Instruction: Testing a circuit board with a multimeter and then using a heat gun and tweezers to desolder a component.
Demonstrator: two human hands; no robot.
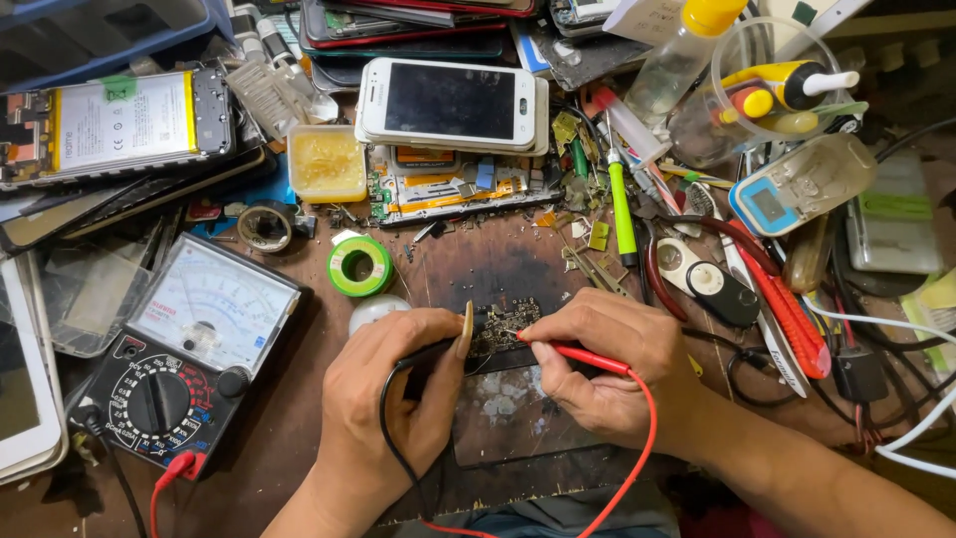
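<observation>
My left hand [398, 394] grips a black test probe [430, 351] whose tip rests on a small dark circuit board [503, 327] on the scorched work mat [498, 264]. From the other side, my right hand [607, 364] holds a red test probe [578, 356] with its tip touching the same board. A black lead and a red lead [637, 438] loop down from the probes toward the table's front edge. An analogue multimeter [179, 354] with a white dial face lies to the left of my left hand.
A green tape roll [359, 265] and a yellow tub [327, 163] sit beyond my left hand. A white phone [450, 104] lies on an opened phone. A green-handled tool [622, 211], red-handled pliers [787, 314], bottles and cables crowd the right.
</observation>
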